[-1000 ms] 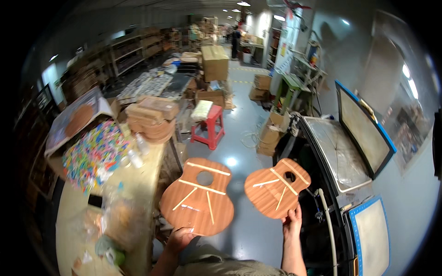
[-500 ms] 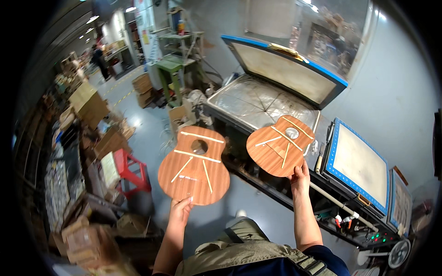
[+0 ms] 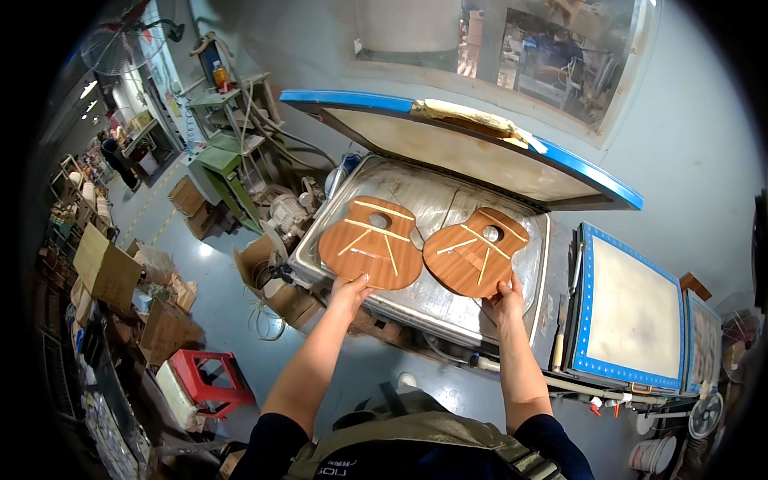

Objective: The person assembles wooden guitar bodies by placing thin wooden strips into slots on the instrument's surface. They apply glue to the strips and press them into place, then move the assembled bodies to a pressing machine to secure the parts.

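In my left hand [image 3: 350, 293] I grip the lower edge of a brown wooden guitar top [image 3: 370, 266], braced with pale wood strips and pierced by a round soundhole. My right hand [image 3: 506, 299] pinches the bottom edge of a second, similar guitar top [image 3: 458, 272]. Both boards are over the silvery metal bed [image 3: 524, 240] of an open press, side by side with their rims close together. Whether they rest on the bed or hover just above it I cannot tell. Behind them the blue-framed lid [image 3: 480, 148] stands raised.
Right of the bed is a closed blue-edged panel [image 3: 632, 300], with a wooden-handled tool [image 3: 559, 336] beside it. A red stool [image 3: 212, 382] and cardboard boxes [image 3: 108, 264] stand on the left. A green stand [image 3: 222, 172] is by the wall. Another person [image 3: 120, 162] is far off.
Both guitar tops have moved from in front of the press to over its bed, and closer together. My view has turned toward the machine, and my arms reach farther forward.
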Motion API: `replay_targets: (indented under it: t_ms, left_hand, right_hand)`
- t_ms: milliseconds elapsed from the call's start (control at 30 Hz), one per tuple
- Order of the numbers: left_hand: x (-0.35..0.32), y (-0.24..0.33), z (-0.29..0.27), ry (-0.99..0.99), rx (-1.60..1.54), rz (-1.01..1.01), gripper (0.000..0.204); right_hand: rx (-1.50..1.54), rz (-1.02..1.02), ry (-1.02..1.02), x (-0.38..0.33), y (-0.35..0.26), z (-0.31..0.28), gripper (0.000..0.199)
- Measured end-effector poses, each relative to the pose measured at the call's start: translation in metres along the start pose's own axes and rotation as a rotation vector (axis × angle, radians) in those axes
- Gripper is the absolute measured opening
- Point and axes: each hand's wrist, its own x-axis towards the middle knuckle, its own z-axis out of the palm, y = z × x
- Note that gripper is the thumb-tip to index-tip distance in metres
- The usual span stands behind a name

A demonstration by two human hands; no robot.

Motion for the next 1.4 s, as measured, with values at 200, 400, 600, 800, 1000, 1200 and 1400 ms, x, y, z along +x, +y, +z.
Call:
replay_targets:
  t_ms: [200, 400, 600, 800, 1000, 1200, 1400]
  left_hand:
    - [0.074, -0.01, 0.009, 0.19, 0.232, -0.058, 0.04]
    - [0.087, 0.015, -0.021, 0.063, 0.329, -0.436, 0.058]
    - [0.066, 0.076, -0.049, -0.13, 0.744, 0.001, 0.069]
    - [0.029, 0.151, -0.003, -0.408, 0.858, 1.138, 0.04]
    - [0.038, 0.108, 0.055, -0.805, 0.832, 0.832, 0.039]
    - [0.057, -0.018, 0.079, -0.939, 1.201, 0.743, 0.047]
    - [0.055, -0.054, 0.074, -0.928, 1.694, 0.741, 0.065]
  right_hand:
    - [-1.281, -0.651, 0.557, 0.017, -0.024, 0.023, 0.063]
    - [-1.314, -1.742, 0.208, -0.072, -0.167, 0.252, 0.068]
    - [-1.682, -1.547, 0.159, -0.06, -0.168, 0.313, 0.03]
    - [-1.728, -1.525, 0.115, -0.115, -0.09, 0.249, 0.051]
    - [-1.846, -1.232, -0.008, -0.151, 0.025, 0.17, 0.052]
    - [-1.903, -1.055, 0.046, -0.143, 0.11, 0.116, 0.04]
    - [-1.663, -0.705, 0.59, -0.179, 0.109, 0.014, 0.074]
